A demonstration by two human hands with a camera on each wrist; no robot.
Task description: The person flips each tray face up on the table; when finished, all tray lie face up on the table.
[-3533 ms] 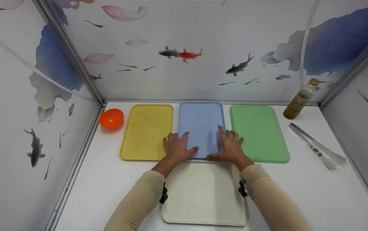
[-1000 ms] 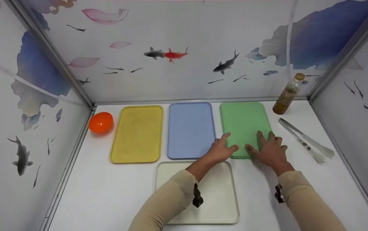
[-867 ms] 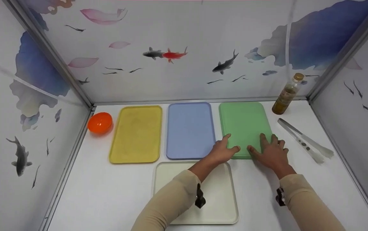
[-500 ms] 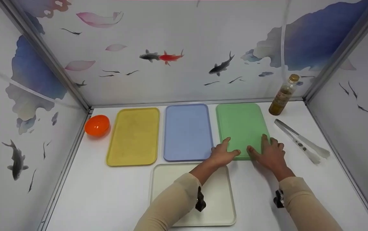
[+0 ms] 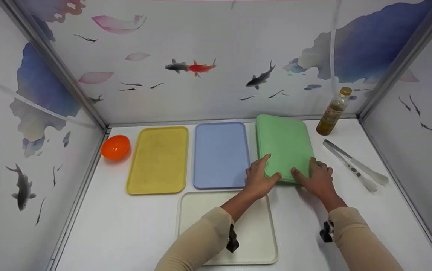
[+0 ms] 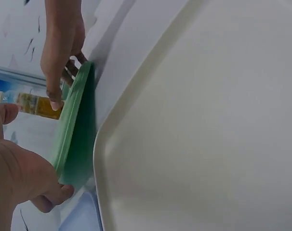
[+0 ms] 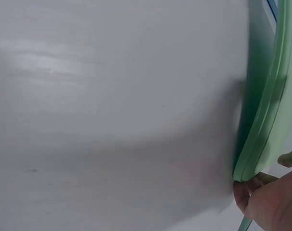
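Note:
The green tray (image 5: 285, 146), its rim showing doubled layers in the right wrist view, lies at the right of a row of coloured trays. My left hand (image 5: 259, 178) grips its near left corner, thumb on top and fingers at the side. At the near right corner my right hand (image 5: 315, 180) holds it the same way, with fingertips curled under the rim (image 7: 254, 163). Its near edge tilts up off the table; shaded underside shows in the left wrist view. Just left lies the blue tray (image 5: 221, 154). A cream tray (image 5: 238, 244) sits in front, partly hidden by my left forearm.
A yellow tray (image 5: 158, 160) and an orange bowl (image 5: 116, 147) stand at the left. An oil bottle (image 5: 330, 116) is at the back right, with metal tongs (image 5: 351, 162) lying before it. Printed walls (image 5: 227, 98) enclose the table's back and sides.
Both hands moved from the blue tray to the green one. In the last half second they closed on its near corners and the green tray rose and tilted slightly.

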